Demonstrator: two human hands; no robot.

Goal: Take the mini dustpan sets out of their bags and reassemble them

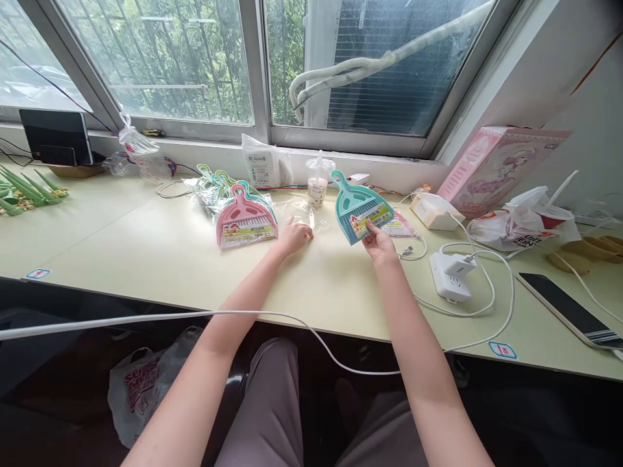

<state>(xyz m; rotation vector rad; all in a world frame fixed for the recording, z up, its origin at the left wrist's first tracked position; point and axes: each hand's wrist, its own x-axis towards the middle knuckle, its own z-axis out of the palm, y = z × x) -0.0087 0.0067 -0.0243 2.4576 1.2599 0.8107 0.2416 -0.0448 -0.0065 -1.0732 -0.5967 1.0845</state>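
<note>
My right hand (pixel 379 244) grips a teal dustpan and brush set (pixel 357 200) by its lower edge, the thumb over its yellow label. The handle points up and away from me. Behind it, a pink dustpan set (pixel 400 224) lies on the table, partly hidden. My left hand (pixel 294 237) rests on the table with its fingers loosely apart and nothing seen in them. Just left of that hand lies a pile of packaged dustpan sets, a pink dustpan set (pixel 246 217) on top and green ones behind. Clear plastic wrapping (pixel 304 211) lies beyond my left fingers.
A drink cup (pixel 317 185) and a white package (pixel 265 162) stand by the window. On the right are a tissue box (pixel 435 209), a power strip (pixel 448 279), a phone (pixel 567 308) and a pink box (pixel 496 168). A white cable (pixel 292 317) crosses before the table edge.
</note>
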